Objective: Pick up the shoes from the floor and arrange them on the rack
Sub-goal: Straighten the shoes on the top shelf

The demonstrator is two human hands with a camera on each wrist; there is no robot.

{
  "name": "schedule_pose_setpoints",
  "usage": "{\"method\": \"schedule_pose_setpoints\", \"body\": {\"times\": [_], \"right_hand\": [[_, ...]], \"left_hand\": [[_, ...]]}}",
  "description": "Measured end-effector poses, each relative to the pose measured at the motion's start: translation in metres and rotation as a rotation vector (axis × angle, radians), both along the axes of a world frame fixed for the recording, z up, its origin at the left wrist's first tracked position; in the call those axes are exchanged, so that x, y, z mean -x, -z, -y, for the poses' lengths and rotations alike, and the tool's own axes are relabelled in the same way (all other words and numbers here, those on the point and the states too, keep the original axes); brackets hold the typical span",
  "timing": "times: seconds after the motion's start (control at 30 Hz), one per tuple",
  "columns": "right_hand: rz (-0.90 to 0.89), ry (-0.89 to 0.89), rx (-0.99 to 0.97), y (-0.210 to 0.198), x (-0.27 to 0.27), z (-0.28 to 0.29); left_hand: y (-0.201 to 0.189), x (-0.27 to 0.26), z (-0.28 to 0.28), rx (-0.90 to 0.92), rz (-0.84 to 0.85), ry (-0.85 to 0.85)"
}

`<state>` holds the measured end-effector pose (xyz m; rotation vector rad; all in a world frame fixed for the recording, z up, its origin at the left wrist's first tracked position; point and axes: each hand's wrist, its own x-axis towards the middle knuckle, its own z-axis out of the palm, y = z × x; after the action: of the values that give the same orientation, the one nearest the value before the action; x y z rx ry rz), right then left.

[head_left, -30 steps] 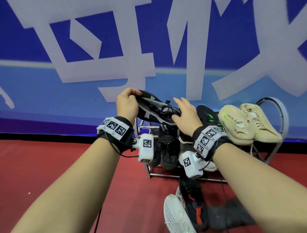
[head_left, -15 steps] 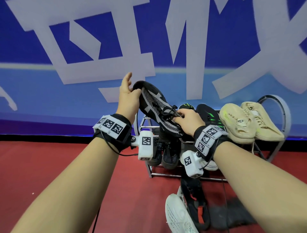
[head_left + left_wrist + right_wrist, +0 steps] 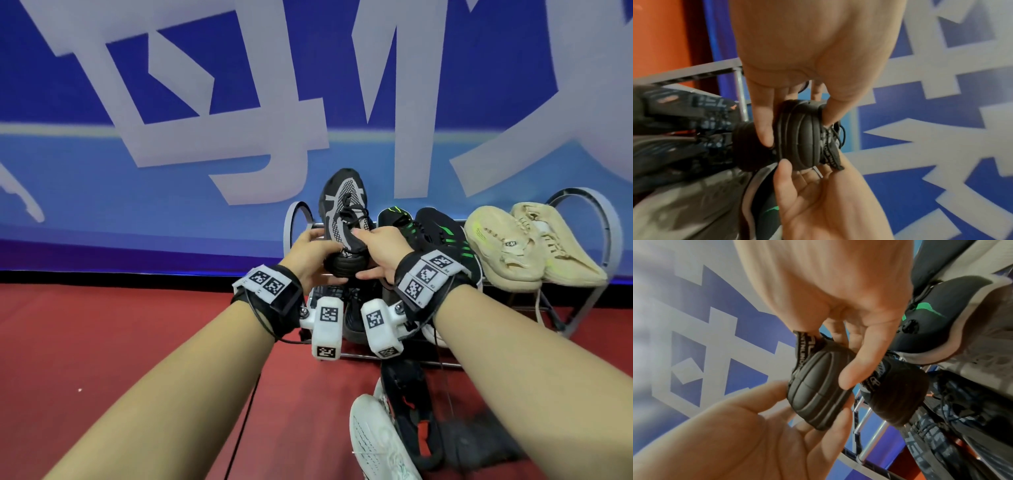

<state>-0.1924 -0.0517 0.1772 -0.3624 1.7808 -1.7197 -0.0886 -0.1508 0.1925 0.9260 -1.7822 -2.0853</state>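
A black and grey shoe [image 3: 343,219] was held by its heel at the left end of the rack [image 3: 297,219], toe pointed up towards the blue wall; its heel was gripped by the left hand [image 3: 310,255] from the left and by the right hand [image 3: 380,253] from the right, fingers [image 3: 764,123] curled round the sole; black and green shoes [image 3: 442,233] and beige shoes [image 3: 513,243] were ranged along the top tier towards the right end; a white shoe [image 3: 373,442] lay on the red floor [image 3: 120,335] in front.

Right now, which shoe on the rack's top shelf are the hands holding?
The black-and-grey mesh shoe at the left end, toe up, heel gripped by both hands; the green-striped black pair and beige pair lie untouched.
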Motion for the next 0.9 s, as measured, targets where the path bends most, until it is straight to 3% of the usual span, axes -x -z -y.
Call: {"method": "schedule_pose_setpoints", "body": {"times": [0.2, 0.37, 0.47, 0.73, 0.9], "right_hand": [[-0.156, -0.010, -0.068, 0.007, -0.002, 0.008], [-0.809, -0.106, -0.420, 0.023, 0.002, 0.001], [-1.022, -0.213, -0.591, 0.036, 0.000, -0.003], [-1.293, -0.228, -0.809, 0.065, -0.007, -0.001], [-1.358, -0.194, -0.846, 0.075, -0.003, 0.001]], "left_hand": [[0.017, -0.006, 0.018, -0.201, -0.031, -0.093], [0.032, -0.010, 0.026, -0.230, -0.015, -0.171], [0.039, -0.009, 0.031, -0.188, -0.005, -0.215], [0.058, -0.002, 0.041, -0.098, 0.042, -0.288], [0.069, 0.003, 0.043, -0.076, 0.040, -0.269]]}}
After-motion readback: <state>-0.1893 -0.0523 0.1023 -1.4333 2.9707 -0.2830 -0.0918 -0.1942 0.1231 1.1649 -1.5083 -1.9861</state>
